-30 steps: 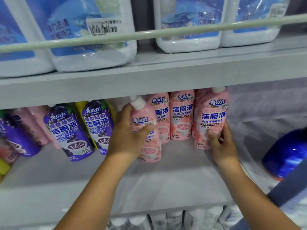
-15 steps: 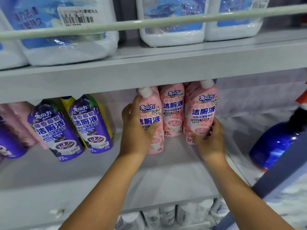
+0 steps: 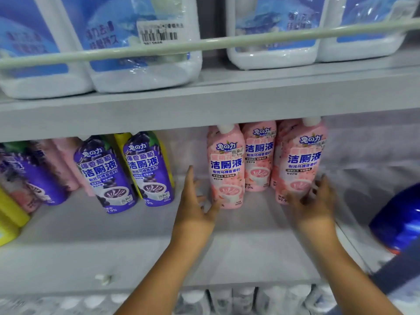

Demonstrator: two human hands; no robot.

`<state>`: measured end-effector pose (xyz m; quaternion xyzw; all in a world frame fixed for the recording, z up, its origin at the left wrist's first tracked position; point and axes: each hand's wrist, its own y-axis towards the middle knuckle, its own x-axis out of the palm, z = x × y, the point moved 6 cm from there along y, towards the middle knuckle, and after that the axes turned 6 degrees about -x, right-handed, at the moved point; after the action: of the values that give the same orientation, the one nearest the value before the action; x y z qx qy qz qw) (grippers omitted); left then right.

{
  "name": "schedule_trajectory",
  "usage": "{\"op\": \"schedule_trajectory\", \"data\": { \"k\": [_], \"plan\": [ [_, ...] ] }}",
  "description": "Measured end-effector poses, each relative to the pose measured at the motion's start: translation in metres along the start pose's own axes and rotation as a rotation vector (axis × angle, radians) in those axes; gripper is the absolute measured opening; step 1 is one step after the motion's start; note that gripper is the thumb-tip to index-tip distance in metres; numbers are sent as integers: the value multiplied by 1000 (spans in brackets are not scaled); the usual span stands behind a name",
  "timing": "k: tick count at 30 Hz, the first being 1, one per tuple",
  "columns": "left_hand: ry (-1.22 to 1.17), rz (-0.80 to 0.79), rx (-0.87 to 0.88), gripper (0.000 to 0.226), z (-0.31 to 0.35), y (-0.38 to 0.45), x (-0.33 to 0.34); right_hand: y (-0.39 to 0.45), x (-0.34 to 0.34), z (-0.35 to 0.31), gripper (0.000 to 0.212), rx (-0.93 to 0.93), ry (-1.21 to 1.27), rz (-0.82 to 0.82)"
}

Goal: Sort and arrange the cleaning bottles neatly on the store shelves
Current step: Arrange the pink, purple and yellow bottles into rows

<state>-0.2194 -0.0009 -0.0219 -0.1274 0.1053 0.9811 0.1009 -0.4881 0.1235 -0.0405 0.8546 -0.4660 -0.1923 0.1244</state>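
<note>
Your left hand (image 3: 195, 208) is spread and holds nothing, fingertips just beside the front pink bottle (image 3: 226, 169). Your right hand (image 3: 314, 202) is also loose, touching the right pink bottle (image 3: 301, 160) low down. Both bottles stand mid-shelf (image 3: 136, 242), slightly tilted; a careless nudge could topple them into the one behind.

I have only one view — the head camera, worn high and looking forward and slightly down into the grey middle shelf (image 3: 141, 242) at close range. It faces the shelving squarely, wide-angle, catching the upper shelf's rail (image 3: 204, 45) above and white bottle caps (image 3: 245, 296) below the shelf edge.
</note>
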Motion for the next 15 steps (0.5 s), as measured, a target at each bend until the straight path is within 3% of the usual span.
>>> {"op": "schedule_trajectory", "data": {
  "k": [2,4,9,15],
  "plan": [
    [-38,66,-24,85,-12,-17,-31,-23,-10,-10,72,6,40,97],
    [-89,129,-87,73,-22,-30,-67,-47,0,-30,55,-47,79,52],
    [-103,339,-123,52,-28,-52,-161,-94,104,-69,48,-62,278,-423],
    [-31,586,-203,53,-49,-79,-264,-142,211,-131,54,-75,442,-681]
  ]
}}
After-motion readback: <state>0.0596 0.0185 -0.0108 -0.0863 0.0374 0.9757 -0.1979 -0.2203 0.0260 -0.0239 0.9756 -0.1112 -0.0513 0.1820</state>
